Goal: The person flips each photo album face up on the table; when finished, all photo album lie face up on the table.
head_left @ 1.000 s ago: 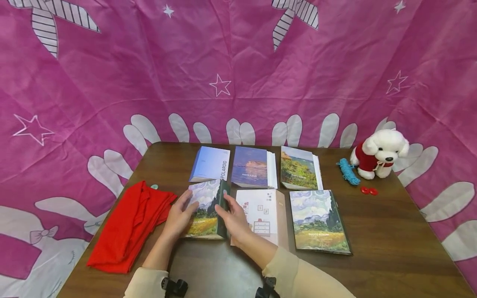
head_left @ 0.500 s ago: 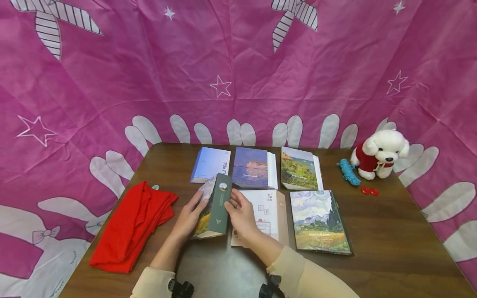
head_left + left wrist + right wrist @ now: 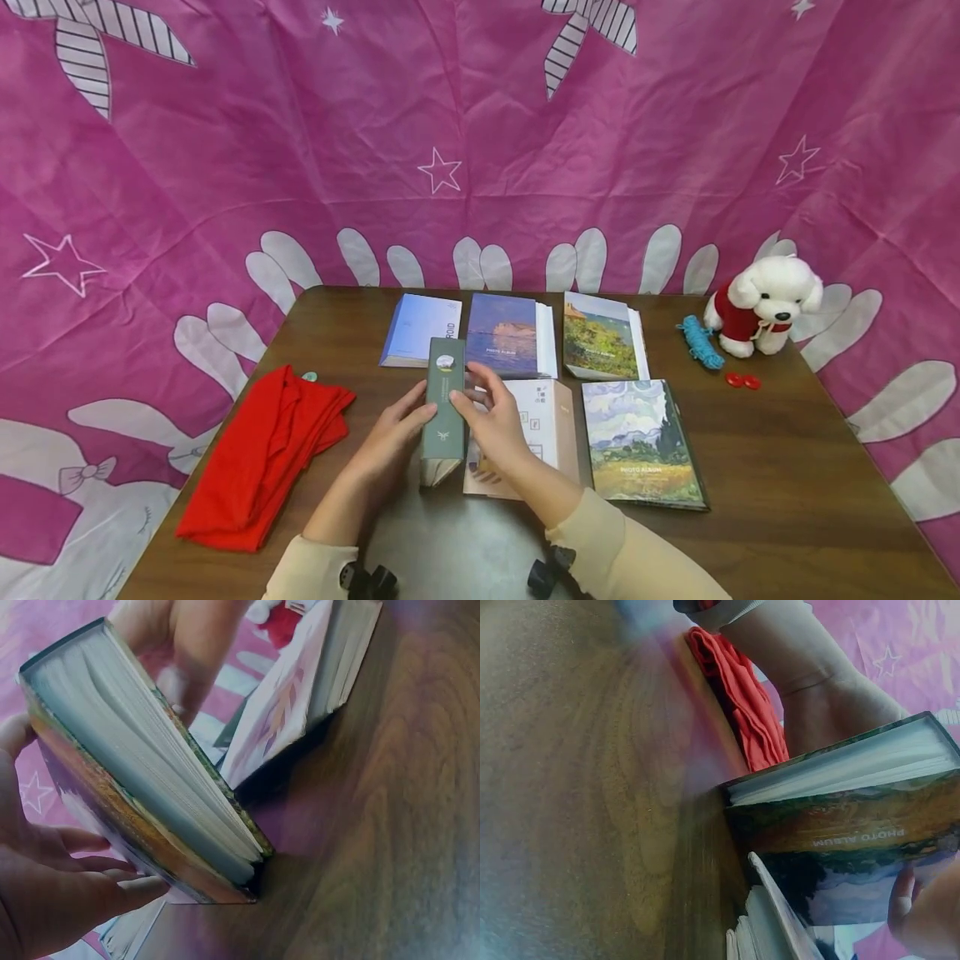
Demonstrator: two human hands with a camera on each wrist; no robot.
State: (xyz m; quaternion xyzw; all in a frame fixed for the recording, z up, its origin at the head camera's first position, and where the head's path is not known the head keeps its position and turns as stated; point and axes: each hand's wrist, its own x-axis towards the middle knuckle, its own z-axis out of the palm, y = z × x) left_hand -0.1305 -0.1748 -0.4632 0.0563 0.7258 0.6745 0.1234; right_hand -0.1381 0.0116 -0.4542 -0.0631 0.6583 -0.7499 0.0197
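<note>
A thick photo album [image 3: 444, 408] stands on its page edges, its dark green spine turned up, between both hands. My left hand [image 3: 390, 433] holds it from the left, thumb near the spine and fingers against the painted cover. From the other side my right hand [image 3: 501, 425] grips it, thumb on the spine. In the left wrist view the album's page block [image 3: 150, 765] shows between its covers, its lower edge close over the table. The right wrist view shows the landscape cover [image 3: 832, 832] lettered "PHOTO ALBUM". A white album [image 3: 564, 433] with furniture drawings lies beneath my right hand, partly hidden.
A blue album [image 3: 420, 325], a purple seascape album [image 3: 502, 333] and a garden album [image 3: 600, 342] line the back. A matching landscape album [image 3: 637, 442] lies right. Folded red cloth [image 3: 262, 467] is left. Blue cord [image 3: 702, 343], red discs [image 3: 742, 381] and a plush dog [image 3: 768, 308] sit far right.
The album has been turned from lying with its painted cover up to standing with its spine up. Both hands have turned with it and shifted slightly right.
</note>
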